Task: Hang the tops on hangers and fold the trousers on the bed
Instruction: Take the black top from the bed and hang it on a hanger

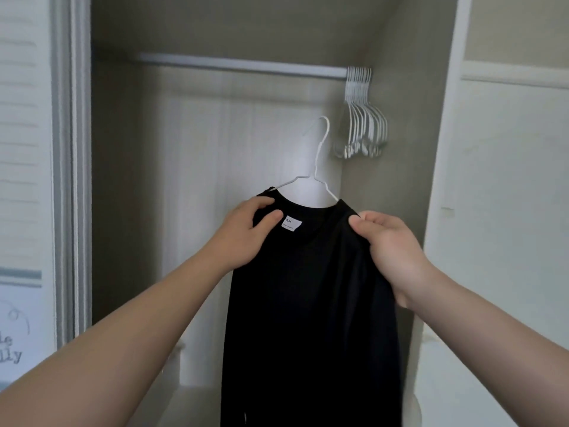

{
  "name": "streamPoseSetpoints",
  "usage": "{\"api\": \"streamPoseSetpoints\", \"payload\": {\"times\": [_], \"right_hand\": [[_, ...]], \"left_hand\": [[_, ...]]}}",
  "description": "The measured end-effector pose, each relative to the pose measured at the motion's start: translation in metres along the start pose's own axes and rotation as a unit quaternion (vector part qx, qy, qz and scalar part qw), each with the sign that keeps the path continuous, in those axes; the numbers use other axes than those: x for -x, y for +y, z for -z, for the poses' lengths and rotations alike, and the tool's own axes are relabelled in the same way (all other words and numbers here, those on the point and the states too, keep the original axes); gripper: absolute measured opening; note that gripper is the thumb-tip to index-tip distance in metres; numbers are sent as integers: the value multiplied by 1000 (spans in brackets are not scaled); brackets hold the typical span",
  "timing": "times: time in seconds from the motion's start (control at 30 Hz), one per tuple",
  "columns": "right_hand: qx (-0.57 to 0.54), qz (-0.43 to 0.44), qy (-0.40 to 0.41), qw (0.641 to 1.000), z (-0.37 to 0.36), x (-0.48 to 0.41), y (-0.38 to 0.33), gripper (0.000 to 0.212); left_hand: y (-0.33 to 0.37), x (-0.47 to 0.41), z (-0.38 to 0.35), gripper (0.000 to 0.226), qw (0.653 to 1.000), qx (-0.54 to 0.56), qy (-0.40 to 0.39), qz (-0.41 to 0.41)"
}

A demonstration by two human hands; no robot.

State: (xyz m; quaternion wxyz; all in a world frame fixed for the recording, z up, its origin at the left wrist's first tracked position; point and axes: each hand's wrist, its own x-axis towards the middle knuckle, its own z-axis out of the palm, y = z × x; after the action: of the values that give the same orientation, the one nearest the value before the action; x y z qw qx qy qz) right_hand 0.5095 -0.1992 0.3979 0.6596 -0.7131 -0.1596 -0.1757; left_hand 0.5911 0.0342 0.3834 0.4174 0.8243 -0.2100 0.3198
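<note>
At the centre of my view, both arms reach forward into an open closet, and each hand holds one shoulder of the black top. My left hand grips the top's left shoulder, with the fingers curled over the collar edge and the thumb pressed flat on the fabric just beside a small white label inside the neck. My right hand pinches the right shoulder seam between thumb and bent fingers, bunching the cloth a little. The black top hangs straight down between my forearms and runs out of view at the bottom. It sits on a thin white wire hanger whose two arms disappear into the neck opening. The hanger's hook stands up free in the air, tilted slightly right and below the rail, touching nothing that I can see. Farther back is the closet's pale back panel. On the far right end of the rail a tight bunch of empty hangers hangs against the side wall. To the left stand a grey door frame and a white louvred door, with a print bearing dark letters at the lower left edge.
</note>
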Motion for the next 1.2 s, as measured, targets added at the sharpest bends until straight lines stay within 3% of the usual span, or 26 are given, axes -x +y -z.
{"api": "streamPoseSetpoints", "payload": {"times": [0.13, 0.3, 0.5, 0.63, 0.73, 0.8, 0.9, 1.07, 1.2], "right_hand": [[3, 21, 16, 1000, -43, -64, -13, 24], [34, 71, 36, 996, -89, -143, -29, 16], [66, 101, 45, 992, -122, -238, -49, 30], [2, 103, 40, 994, -139, -297, -59, 19], [13, 114, 43, 992, -153, -339, -66, 10], [-3, 109, 48, 993, -161, -364, -68, 16], [1, 101, 48, 994, -174, -394, -68, 27], [-18, 85, 43, 995, -198, -425, -51, 9], [2, 111, 13, 994, -212, -422, -39, 22]], "left_hand": [[3, -17, 17, 21, 997, 75, 19, -3], [0, -37, 22, 50, 998, 64, -5, -1], [-15, -72, 6, 64, 999, -38, -1, 38], [-27, -110, -4, 32, 991, -125, 14, 36], [-42, -141, 2, 16, 987, -151, 51, 26], [-53, -157, 11, 9, 983, -167, 76, 25], [-69, -174, 28, 9, 975, -196, 99, 32], [-98, -189, 48, 23, 968, -218, 112, 53], [-113, -181, 57, 16, 963, -236, 114, 63]]}}
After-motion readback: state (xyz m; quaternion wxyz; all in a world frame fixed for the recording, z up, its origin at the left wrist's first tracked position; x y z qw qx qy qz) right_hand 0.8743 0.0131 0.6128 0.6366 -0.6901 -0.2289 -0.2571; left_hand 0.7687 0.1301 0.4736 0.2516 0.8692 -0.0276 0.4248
